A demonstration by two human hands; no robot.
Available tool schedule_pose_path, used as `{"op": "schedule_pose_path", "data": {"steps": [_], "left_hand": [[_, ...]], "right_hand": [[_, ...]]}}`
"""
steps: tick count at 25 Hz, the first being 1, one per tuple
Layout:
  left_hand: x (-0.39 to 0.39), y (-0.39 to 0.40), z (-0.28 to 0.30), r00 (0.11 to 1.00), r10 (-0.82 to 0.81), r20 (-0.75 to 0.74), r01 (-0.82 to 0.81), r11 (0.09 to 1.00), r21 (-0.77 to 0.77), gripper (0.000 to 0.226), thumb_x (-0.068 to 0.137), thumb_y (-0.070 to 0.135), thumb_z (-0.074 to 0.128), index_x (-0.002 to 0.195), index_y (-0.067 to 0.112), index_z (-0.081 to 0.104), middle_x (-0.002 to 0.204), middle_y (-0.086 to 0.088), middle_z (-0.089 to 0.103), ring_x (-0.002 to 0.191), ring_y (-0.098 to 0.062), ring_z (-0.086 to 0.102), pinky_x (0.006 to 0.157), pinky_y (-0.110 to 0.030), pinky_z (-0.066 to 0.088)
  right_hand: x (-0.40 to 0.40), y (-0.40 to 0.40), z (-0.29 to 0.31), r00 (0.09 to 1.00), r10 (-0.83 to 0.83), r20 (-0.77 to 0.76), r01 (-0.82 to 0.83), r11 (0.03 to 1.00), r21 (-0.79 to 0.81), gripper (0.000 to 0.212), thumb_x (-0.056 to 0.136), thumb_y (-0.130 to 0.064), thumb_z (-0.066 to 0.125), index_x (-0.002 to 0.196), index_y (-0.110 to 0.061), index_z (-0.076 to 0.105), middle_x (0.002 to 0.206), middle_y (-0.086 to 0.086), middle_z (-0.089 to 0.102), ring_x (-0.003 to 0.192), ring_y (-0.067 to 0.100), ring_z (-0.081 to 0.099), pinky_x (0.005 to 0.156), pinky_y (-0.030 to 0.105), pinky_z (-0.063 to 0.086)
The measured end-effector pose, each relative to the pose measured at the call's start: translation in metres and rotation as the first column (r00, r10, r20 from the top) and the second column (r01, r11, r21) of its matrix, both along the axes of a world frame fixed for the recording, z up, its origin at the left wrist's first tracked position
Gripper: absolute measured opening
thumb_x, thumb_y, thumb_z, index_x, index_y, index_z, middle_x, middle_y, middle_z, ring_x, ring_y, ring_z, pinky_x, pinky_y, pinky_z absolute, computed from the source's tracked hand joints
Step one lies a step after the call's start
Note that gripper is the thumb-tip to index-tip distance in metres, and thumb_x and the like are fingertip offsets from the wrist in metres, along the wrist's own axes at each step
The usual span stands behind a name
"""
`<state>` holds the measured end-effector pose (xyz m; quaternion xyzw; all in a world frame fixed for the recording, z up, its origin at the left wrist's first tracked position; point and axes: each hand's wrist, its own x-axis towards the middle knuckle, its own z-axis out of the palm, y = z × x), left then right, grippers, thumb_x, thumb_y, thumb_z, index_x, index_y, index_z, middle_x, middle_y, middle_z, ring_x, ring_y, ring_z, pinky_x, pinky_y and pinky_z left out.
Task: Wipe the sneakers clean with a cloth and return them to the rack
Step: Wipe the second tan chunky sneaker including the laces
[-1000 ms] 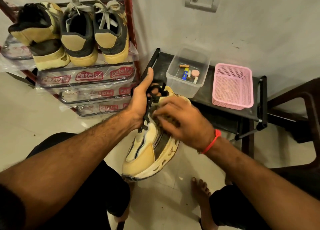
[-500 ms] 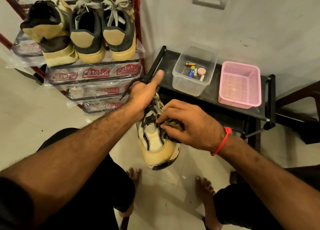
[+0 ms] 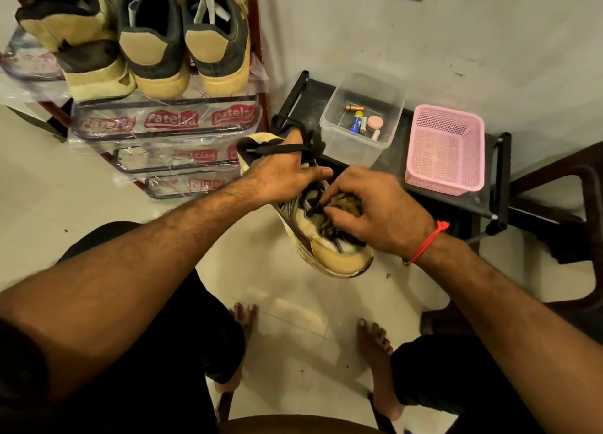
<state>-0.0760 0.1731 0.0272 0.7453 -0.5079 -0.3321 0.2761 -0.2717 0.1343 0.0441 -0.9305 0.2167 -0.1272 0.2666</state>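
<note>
The left hand (image 3: 280, 172) is gripping the sneaker (image 3: 329, 254) at its heel, toe pointing down toward the floor. Right-hand fingers (image 3: 339, 213) are bunching a cloth (image 3: 342, 202) against the laces.

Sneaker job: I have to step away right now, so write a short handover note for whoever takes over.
Left hand grips the sneaker at its heel end, toe pointing down, held over the floor.
Right hand pinches the cloth against the lace area.
Three sneakers sit on the rack's top shelf.
Done: wiping of this sneaker is under way.
Left: finish wiping it and set it on the rack. Whether the other three have been wiped does not show.
</note>
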Motion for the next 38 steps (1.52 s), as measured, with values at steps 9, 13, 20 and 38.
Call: {"op": "schedule_pose_path", "data": {"steps": [9, 13, 20, 38], "left_hand": [[0.008, -0.006, 0.007, 0.935, 0.344, -0.088, -0.353, 0.924, -0.143, 0.045, 0.097, 0.031, 0.065, 0.133, 0.016, 0.043, 0.128, -0.006, 0.061, 0.115, -0.026, 0.060, 0.091, -0.037, 0.051], [0.008, -0.003, 0.006, 0.954, 0.297, -0.050, -0.301, 0.938, -0.169, 0.044, 0.098, 0.033, 0.063, 0.132, 0.012, 0.044, 0.126, -0.009, 0.063, 0.116, -0.028, 0.061, 0.098, -0.046, 0.053], [0.000, -0.001, -0.002, 0.971, 0.228, 0.069, -0.207, 0.950, -0.233, 0.036, 0.098, 0.038, 0.063, 0.120, 0.012, 0.051, 0.109, -0.005, 0.066, 0.103, -0.025, 0.065, 0.085, -0.040, 0.055], [-0.008, -0.010, -0.005, 0.467, 0.567, -0.678, -0.586, 0.773, 0.243, 0.014, 0.103, 0.020, 0.059, 0.113, 0.012, 0.063, 0.107, -0.014, 0.075, 0.096, -0.031, 0.074, 0.088, -0.050, 0.060]], "right_hand": [[0.004, -0.016, -0.009, 0.988, -0.153, 0.014, 0.152, 0.960, -0.234, 0.018, 0.091, -0.025, 0.059, 0.102, -0.012, 0.065, 0.098, 0.008, 0.062, 0.092, 0.027, 0.058, 0.085, 0.040, 0.049], [-0.009, -0.046, -0.016, 0.914, -0.405, 0.025, 0.403, 0.897, -0.182, 0.018, 0.088, -0.021, 0.060, 0.101, -0.010, 0.066, 0.100, 0.013, 0.063, 0.096, 0.032, 0.059, 0.084, 0.038, 0.045], [0.009, 0.009, -0.009, 0.996, -0.088, 0.020, 0.089, 0.992, -0.092, 0.014, 0.090, -0.026, 0.063, 0.101, -0.019, 0.068, 0.101, 0.002, 0.062, 0.094, 0.020, 0.059, 0.084, 0.033, 0.049], [-0.015, -0.041, -0.006, 0.837, -0.536, 0.107, 0.521, 0.722, -0.455, 0.022, 0.093, -0.026, 0.059, 0.110, -0.013, 0.064, 0.111, 0.012, 0.058, 0.097, 0.034, 0.055, 0.064, 0.038, 0.048]]}}
